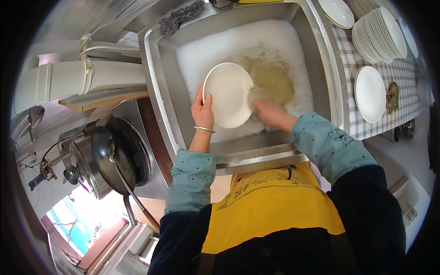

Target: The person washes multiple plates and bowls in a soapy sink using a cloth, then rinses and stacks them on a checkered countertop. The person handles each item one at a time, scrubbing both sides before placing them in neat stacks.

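My left hand (203, 111) grips the left rim of a white oval plate (228, 96), thumb on its face and fingers behind. The plate is tilted up above a stainless steel sink (237, 156) of soapy water. At the plate's right edge, my right hand (270, 111) is blurred by motion. Its fingers are closed around a pale scrubber (257, 95), too smeared to tell whether it is a cloth or a pad. White foam (213, 48) covers much of the water, with a murky brownish patch (275, 80) right of the plate.
Steel wool (180, 17) lies on the sink's back left rim. To the right, a checked cloth (347, 51) carries stacked white plates (380, 34), more oval plates (370, 94) and a crumpled greenish-brown item (392, 98). Left are a wok (115, 165), a ladle (129, 189) and a steel pot (84, 165).
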### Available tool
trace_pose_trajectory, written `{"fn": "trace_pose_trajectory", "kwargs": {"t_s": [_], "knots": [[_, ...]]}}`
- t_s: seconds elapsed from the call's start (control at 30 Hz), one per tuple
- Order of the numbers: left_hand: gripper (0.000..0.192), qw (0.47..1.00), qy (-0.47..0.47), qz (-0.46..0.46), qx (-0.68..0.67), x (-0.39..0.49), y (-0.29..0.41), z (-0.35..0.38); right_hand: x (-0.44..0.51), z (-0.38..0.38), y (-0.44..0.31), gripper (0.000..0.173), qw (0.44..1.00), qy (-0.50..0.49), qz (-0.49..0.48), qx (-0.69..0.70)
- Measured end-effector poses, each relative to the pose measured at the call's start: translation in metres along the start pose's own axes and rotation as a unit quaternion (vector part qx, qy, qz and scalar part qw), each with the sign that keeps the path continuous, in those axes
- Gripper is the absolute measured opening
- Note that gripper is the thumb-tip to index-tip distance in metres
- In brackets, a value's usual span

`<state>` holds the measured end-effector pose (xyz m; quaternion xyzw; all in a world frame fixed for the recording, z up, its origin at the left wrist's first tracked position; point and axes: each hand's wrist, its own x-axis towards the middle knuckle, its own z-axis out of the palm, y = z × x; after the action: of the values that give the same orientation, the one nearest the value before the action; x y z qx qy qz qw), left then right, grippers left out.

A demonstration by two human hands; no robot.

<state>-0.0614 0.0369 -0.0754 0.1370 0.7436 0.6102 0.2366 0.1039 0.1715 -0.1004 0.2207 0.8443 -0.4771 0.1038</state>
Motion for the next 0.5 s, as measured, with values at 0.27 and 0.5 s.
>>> {"fn": "trace_pose_trajectory", "kwargs": {"t_s": [0.27,0.5], "knots": [[0.044,0.957,0.002,-0.246,-0.154,-0.016,-0.019,0.01,0.0,-0.032,0.003,0.047,0.78,-0.019,0.194,0.595],[0.049,0.76,-0.21,0.37,0.49,-0.046,0.001,0.013,-0.008,-0.058,0.008,0.04,0.781,0.013,0.181,0.597]]}}
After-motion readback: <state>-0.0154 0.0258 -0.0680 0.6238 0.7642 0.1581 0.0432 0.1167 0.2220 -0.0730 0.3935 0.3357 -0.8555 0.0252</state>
